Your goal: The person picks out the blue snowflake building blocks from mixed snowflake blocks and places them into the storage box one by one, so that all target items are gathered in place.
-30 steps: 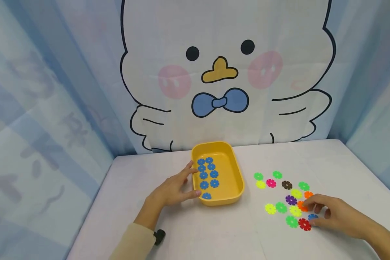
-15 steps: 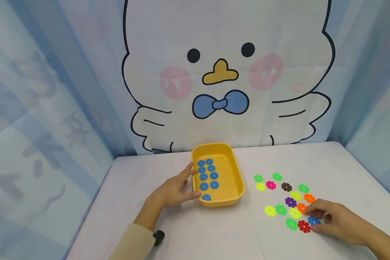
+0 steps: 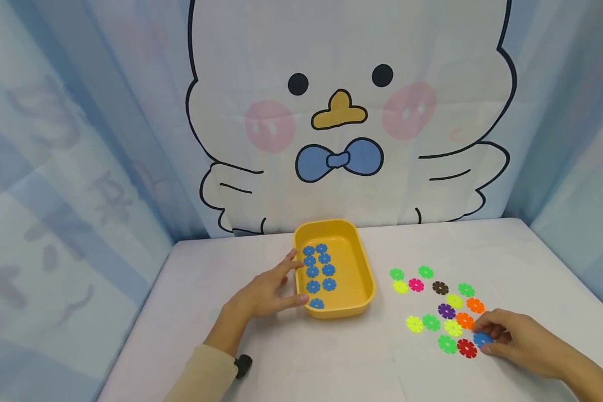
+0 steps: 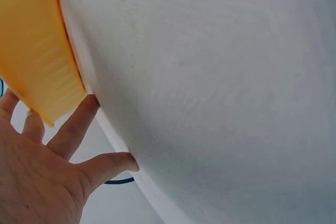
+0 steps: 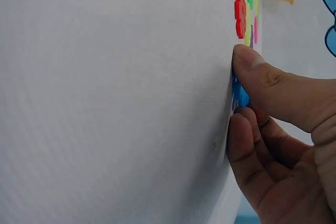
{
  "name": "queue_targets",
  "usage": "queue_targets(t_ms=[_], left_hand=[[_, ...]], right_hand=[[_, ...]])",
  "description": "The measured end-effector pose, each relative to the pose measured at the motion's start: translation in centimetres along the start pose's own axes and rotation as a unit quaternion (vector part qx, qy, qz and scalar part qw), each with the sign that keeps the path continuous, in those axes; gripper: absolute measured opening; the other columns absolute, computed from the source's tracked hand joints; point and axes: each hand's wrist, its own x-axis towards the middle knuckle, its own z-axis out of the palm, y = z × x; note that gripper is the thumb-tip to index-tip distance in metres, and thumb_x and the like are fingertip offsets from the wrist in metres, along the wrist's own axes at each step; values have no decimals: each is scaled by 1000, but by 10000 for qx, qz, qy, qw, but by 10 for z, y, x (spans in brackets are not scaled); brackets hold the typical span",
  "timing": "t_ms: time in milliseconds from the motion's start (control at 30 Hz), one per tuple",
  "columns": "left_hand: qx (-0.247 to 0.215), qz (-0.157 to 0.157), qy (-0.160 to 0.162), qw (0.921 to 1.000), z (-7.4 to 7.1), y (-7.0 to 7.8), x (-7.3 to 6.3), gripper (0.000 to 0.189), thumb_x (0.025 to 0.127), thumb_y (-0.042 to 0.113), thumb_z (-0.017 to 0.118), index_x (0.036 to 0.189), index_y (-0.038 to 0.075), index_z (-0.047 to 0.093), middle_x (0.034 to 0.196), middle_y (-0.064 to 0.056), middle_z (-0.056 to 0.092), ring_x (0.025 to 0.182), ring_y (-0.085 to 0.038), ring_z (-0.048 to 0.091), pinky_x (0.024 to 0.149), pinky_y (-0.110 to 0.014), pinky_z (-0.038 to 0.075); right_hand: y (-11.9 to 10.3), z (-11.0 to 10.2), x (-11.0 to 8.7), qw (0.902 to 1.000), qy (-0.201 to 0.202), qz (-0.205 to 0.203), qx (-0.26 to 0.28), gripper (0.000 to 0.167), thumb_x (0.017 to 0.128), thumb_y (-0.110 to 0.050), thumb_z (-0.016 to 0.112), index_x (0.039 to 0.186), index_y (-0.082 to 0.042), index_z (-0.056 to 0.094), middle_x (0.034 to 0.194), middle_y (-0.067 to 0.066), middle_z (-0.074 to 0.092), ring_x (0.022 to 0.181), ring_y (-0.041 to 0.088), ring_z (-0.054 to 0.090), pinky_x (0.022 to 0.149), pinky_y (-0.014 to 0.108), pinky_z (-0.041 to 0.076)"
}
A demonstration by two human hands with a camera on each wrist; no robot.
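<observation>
A yellow plastic tray (image 3: pixel 367 273) stands at the back of the table, with several blue snowflake discs (image 3: pixel 329 269) laid in two columns along its left side. My left hand (image 3: pixel 266 293) rests at the tray's left side with fingers spread, fingertips and thumb at the rim. In the left wrist view those fingers (image 4: pixel 73 129) reach out beside the yellow wall. At the right, my right hand (image 3: pixel 520 340) pinches a blue snowflake disc (image 3: pixel 482 339) at table level. The right wrist view has the thumb (image 5: pixel 262 80) on one edge of that blue disc (image 5: pixel 240 95) and the fingers on the other.
Loose snowflake discs lie right of the tray: red (image 3: pixel 467 348), orange (image 3: pixel 475 305), purple (image 3: pixel 446 311), brown (image 3: pixel 440 288), pink (image 3: pixel 416 285), plus several green and yellow. A printed curtain (image 3: pixel 341 184) hangs behind the table's back edge.
My right hand's thumb and fingers have drawn in around the blue disc, which was partly hidden under the hand a second ago. The left hand stays at the tray.
</observation>
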Motion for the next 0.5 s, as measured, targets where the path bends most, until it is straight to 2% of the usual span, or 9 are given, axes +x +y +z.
queue_targets(t_ms=[233, 367, 433, 500], left_hand=[[-53, 25, -21, 10000, 0, 0, 0, 87, 84, 75, 63, 158, 41, 34, 169, 27, 1, 137, -22, 55, 108, -60, 48], [-29, 53, 21, 10000, 1, -1, 1, 86, 84, 75, 63, 158, 41, 34, 170, 26, 2, 137, -22, 55, 108, -60, 48], [-40, 45, 22, 10000, 1, -1, 1, 86, 84, 74, 63, 158, 41, 33, 170, 25, 2, 137, -22, 55, 109, -60, 47], [-57, 29, 20, 10000, 1, -1, 0, 86, 84, 74, 64, 158, 41, 33, 170, 26, 2, 136, -22, 56, 109, -60, 47]], right_hand=[[0, 6, -4, 9991, 244, -330, 64, 26, 87, -18, 82, 106, -19, 64, 93, -15, 55, 78, 1, 50, 63, 19, 50], [-3, 5, -5, 9999, -58, 92, 81, 27, 92, -26, 78, 114, -16, 64, 84, -12, 51, 73, 2, 47, 58, 21, 42], [-5, 3, -4, 9990, -263, 352, 103, 33, 91, -30, 78, 118, -15, 66, 83, -9, 49, 73, 2, 45, 57, 20, 40], [-6, 1, -5, 9982, -392, 440, 124, 39, 90, -31, 80, 122, -13, 67, 86, -7, 50, 74, 2, 45, 58, 20, 41]])
